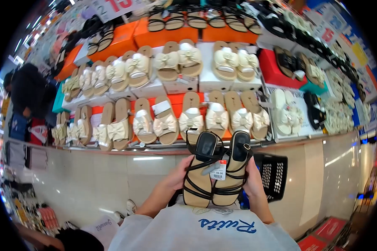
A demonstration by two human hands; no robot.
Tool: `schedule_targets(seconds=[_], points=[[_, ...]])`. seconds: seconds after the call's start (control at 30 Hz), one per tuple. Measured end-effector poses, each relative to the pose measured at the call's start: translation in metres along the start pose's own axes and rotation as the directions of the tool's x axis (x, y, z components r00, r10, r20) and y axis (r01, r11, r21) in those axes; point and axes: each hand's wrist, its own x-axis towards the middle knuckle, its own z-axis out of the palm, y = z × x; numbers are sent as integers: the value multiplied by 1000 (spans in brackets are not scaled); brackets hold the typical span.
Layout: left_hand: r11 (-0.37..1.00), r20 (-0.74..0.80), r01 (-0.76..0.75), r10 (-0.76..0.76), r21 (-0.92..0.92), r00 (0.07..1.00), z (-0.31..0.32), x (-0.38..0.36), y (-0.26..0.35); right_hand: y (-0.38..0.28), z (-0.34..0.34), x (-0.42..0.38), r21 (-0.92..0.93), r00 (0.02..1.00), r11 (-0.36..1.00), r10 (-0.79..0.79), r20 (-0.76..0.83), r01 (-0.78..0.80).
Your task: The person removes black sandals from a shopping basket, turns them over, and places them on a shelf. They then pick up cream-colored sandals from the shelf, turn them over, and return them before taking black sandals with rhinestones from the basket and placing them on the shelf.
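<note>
My left hand [179,172] grips the outer edge of a black strappy sandal [198,184] with a tan footbed and a black heel pad. On the other side, my right hand [252,179] is closed on the edge of the matching sandal [230,184]. The pair is held side by side in front of my chest, soles away from me. A white and red price tag [218,170] hangs between them over the straps. Beyond my hands, cream bow slides [191,119] line the front of the display.
Shoe boxes, including an orange box [165,35] and a red box [276,73], carry more sandals. A black basket [273,175] is just right of my hands. A person in dark clothes [31,92] stands at the left. Another person [77,238] is at the lower left.
</note>
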Motion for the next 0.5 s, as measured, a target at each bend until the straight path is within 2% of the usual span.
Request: schedule_targets(seconds=[0.07,0.13,0.2,0.3,0.4,0.47,0.5], points=[[999,32,-14,15,-36,999,-10,-4,12,-4,24,11,-33,996,996,-85,-9,85],[996,-87,-45,39,-71,995,-6,-10,28,-2,32,29,-33,995,995,-98,30,99],[994,-85,-96,92,-47,992,-15,-4,41,-8,39,45,6,993,998,-56,100,56],[989,-71,-135,131,-62,989,-12,-1,67,-23,66,66,-2,990,997,-73,117,74],[972,-262,-231,231,32,937,-13,8,88,-34,84,94,-51,989,993,-104,101,109],[960,-302,-276,273,33,913,-4,8,107,-47,99,110,-43,984,996,-72,161,80],[958,-381,-283,279,48,881,-3,9,115,-55,112,115,-25,981,998,-56,185,61]])
